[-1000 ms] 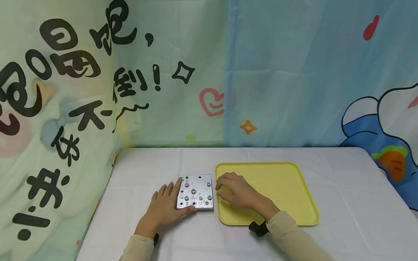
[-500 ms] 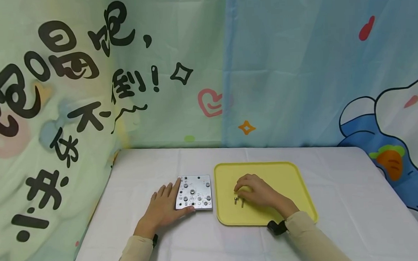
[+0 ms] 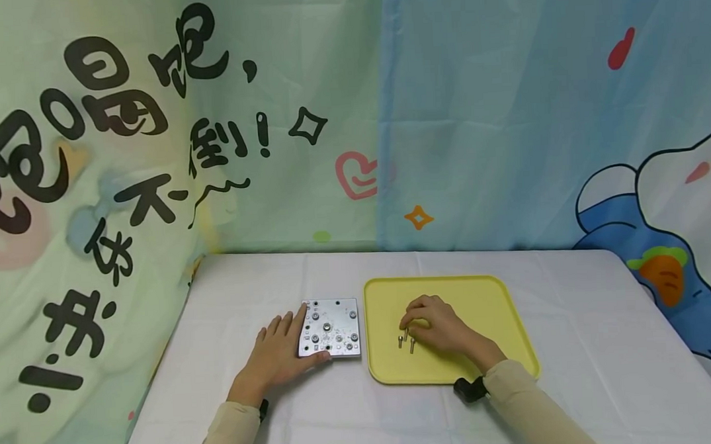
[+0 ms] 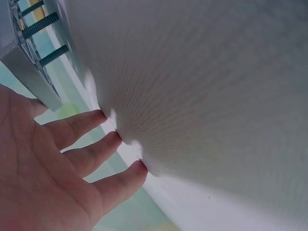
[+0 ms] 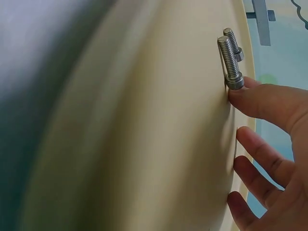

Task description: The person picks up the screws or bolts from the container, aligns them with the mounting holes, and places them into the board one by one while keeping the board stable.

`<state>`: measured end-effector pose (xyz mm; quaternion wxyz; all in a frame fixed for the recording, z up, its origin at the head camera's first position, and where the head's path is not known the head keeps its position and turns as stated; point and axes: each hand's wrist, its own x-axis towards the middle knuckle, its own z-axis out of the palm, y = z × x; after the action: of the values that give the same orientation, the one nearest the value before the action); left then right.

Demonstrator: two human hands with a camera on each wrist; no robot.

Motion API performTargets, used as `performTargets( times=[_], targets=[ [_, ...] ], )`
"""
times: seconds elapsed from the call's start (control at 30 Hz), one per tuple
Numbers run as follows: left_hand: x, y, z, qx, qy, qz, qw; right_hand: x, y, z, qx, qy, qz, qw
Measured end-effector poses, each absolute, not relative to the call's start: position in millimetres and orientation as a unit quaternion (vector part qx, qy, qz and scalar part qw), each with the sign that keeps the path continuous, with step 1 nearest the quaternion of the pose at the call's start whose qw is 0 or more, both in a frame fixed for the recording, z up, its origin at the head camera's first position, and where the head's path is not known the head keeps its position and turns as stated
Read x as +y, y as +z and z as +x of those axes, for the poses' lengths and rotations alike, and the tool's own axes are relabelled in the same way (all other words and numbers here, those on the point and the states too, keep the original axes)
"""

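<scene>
In the head view my left hand (image 3: 278, 354) lies beside a silver metal plate (image 3: 336, 315) with several holes and screws in it. Its index fingertip touches the plate's left edge, the thumb its front edge. Other left fingers (image 4: 91, 154) reach straight down to the white cloth in the left wrist view. Over the yellow tray (image 3: 472, 296), my right hand (image 3: 437, 324) pinches a small screw (image 3: 406, 334) between thumb and index finger. Two more socket-head screws lie close by, a nearer screw (image 5: 230, 62) beside the thumb and a farther screw (image 3: 400, 341).
A white cloth (image 3: 574, 318) covers the table. Behind it hangs a printed curtain (image 3: 476, 111) with lettering and cartoon figures. The tray's raised rim (image 3: 367, 327) runs close along the plate's right side.
My right hand has moved right from the tray's left rim to the screws, which now show on the tray. One screw shifts slightly at the fingertips. My left hand and the plate stay put.
</scene>
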<state>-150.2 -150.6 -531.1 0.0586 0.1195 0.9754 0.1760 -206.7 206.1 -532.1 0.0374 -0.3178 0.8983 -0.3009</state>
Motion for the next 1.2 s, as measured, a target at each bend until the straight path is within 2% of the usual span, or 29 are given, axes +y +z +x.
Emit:
performTargets(
  times=[0.27,0.6,0.9,1.2],
  targets=[
    [-150.9,-533.9,-150.8,0.975,0.179,0.119,0.058,203.6,-533.3,-205.8,0.904,-0.29,-0.315,0.008],
    [-151.2,-535.6,-151.7,0.975,0.181,0.117,0.059,199.5,-530.1,-204.0,0.909,-0.288,-0.3,0.009],
    [-151.8,-535.4,-151.9,0.975,0.182,0.117,0.057,180.3,-517.1,-202.1,0.899,-0.297,-0.32,-0.03],
    [-151.7,-535.3,-152.0,0.975,0.182,0.116,0.061,156.1,-497.0,-197.4,0.886,-0.297,-0.353,-0.04]
  ],
)
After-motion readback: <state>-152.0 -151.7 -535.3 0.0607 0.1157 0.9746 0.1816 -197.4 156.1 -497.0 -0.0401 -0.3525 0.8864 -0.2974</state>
